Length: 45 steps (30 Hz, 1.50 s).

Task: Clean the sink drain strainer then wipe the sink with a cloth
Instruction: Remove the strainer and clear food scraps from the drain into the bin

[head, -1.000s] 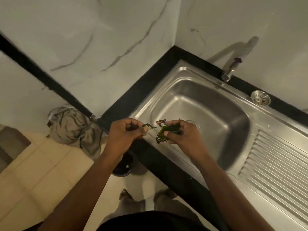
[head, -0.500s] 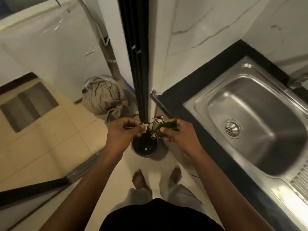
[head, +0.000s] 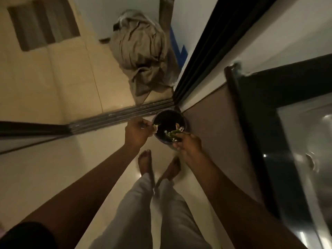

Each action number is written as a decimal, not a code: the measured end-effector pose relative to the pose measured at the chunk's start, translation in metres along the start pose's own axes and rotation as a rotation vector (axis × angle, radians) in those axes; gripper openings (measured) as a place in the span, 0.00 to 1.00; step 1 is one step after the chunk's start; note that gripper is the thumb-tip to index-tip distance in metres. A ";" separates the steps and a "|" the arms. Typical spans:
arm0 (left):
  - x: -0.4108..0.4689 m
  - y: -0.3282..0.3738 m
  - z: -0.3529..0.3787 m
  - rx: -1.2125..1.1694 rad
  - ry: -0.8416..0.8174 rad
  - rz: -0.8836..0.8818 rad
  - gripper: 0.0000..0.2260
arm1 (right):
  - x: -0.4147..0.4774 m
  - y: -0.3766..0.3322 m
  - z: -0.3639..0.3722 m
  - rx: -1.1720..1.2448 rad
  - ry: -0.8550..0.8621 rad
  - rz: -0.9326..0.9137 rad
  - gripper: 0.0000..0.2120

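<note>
Both hands reach down over a small dark round bin (head: 162, 117) on the floor. My left hand (head: 137, 131) pinches a small scrap of food waste at the bin's left rim. My right hand (head: 188, 143) grips a wad of green leafy waste and shiny wrapper (head: 173, 133) over the bin's near right edge. The steel sink (head: 309, 141) shows at the far right, blurred, set in a black counter (head: 260, 123). No strainer can be made out.
A crumpled beige cloth bundle (head: 142, 51) lies on the tiled floor beyond a sliding-door track (head: 115, 116). A black door frame (head: 201, 49) rises beside the bin. My bare feet (head: 158, 166) stand just behind the bin, next to the cabinet front (head: 212, 126).
I have turned away from the sink and bent down. Both hands carried the waste from above the sink edge down to over the floor bin.
</note>
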<state>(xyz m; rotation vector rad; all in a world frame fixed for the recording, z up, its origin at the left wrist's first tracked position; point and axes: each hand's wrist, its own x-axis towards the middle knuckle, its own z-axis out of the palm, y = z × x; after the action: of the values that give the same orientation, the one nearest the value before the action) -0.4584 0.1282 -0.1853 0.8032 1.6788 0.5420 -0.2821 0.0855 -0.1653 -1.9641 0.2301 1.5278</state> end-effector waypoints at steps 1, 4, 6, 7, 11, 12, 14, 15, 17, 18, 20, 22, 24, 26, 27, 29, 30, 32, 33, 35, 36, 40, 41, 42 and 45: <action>0.014 -0.016 0.006 -0.007 -0.001 -0.038 0.08 | 0.020 0.007 0.006 0.001 0.022 0.022 0.16; 0.050 -0.054 0.026 -0.013 -0.003 -0.122 0.09 | 0.075 0.025 0.021 0.007 0.046 0.052 0.17; 0.073 -0.074 0.040 0.006 -0.003 -0.156 0.09 | 0.111 0.035 0.033 -0.011 0.046 0.058 0.17; 0.083 -0.084 0.047 0.017 -0.008 -0.169 0.08 | 0.127 0.039 0.037 -0.030 0.048 0.058 0.16; 0.111 -0.112 0.070 0.077 -0.001 -0.190 0.08 | 0.180 0.050 0.051 -0.099 0.075 0.038 0.12; 0.117 -0.116 0.075 0.086 0.002 -0.192 0.09 | 0.191 0.051 0.053 -0.103 0.081 0.034 0.12; 0.125 -0.121 0.083 0.095 -0.001 -0.200 0.09 | 0.208 0.052 0.056 -0.110 0.078 0.031 0.11; 0.130 -0.122 0.086 0.104 -0.005 -0.206 0.09 | 0.215 0.052 0.056 -0.122 0.072 0.026 0.12; 0.136 -0.123 0.090 0.132 -0.036 -0.223 0.08 | 0.227 0.052 0.055 -0.166 0.075 0.001 0.18; 0.138 -0.123 0.091 0.142 -0.067 -0.234 0.09 | 0.230 0.051 0.054 -0.191 0.081 -0.016 0.20; 0.139 -0.123 0.090 0.162 -0.123 -0.244 0.10 | 0.231 0.050 0.050 -0.217 0.089 -0.041 0.23; 0.133 -0.117 0.085 0.161 -0.118 -0.243 0.11 | 0.222 0.049 0.045 -0.217 0.100 -0.052 0.21; 0.121 -0.105 0.078 0.140 -0.090 -0.241 0.12 | 0.207 0.050 0.040 -0.232 0.114 -0.087 0.19; 0.101 -0.086 0.071 0.127 -0.089 -0.222 0.11 | 0.182 0.048 0.035 -0.255 0.130 -0.129 0.17; 0.089 -0.075 0.067 0.122 -0.100 -0.204 0.10 | 0.167 0.047 0.034 -0.246 0.128 -0.144 0.16; 0.065 -0.050 0.060 0.097 -0.127 -0.158 0.08 | 0.134 0.041 0.033 -0.204 0.100 -0.178 0.15; 0.051 -0.035 0.056 0.082 -0.139 -0.131 0.08 | 0.116 0.037 0.032 -0.176 0.087 -0.196 0.13; 0.023 -0.004 0.047 0.066 -0.156 -0.076 0.08 | 0.077 0.026 0.028 -0.120 0.061 -0.240 0.09; 0.012 0.010 0.043 0.063 -0.162 -0.052 0.09 | 0.060 0.020 0.027 -0.101 0.047 -0.266 0.08; -0.016 0.040 0.033 0.066 -0.185 0.003 0.09 | 0.021 0.006 0.020 -0.072 0.029 -0.320 0.07; -0.029 0.055 0.029 0.065 -0.194 0.030 0.09 | 0.002 0.000 0.016 -0.066 0.024 -0.345 0.08; -0.080 0.107 0.014 0.056 -0.216 0.135 0.07 | -0.071 -0.024 -0.001 -0.051 0.030 -0.459 0.06; -0.093 0.118 0.012 0.069 -0.228 0.166 0.07 | -0.088 -0.028 -0.007 -0.042 0.026 -0.484 0.06; -0.105 0.128 0.010 0.086 -0.241 0.202 0.07 | -0.106 -0.031 -0.014 -0.032 0.022 -0.515 0.06; -0.137 0.151 0.005 0.129 -0.290 0.318 0.08 | -0.150 -0.039 -0.036 0.008 -0.007 -0.600 0.06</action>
<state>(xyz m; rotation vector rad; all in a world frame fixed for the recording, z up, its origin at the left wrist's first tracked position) -0.4025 0.1252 0.0110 1.1951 1.3365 0.5089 -0.2801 0.0600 -0.0079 -1.7963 -0.3317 1.1323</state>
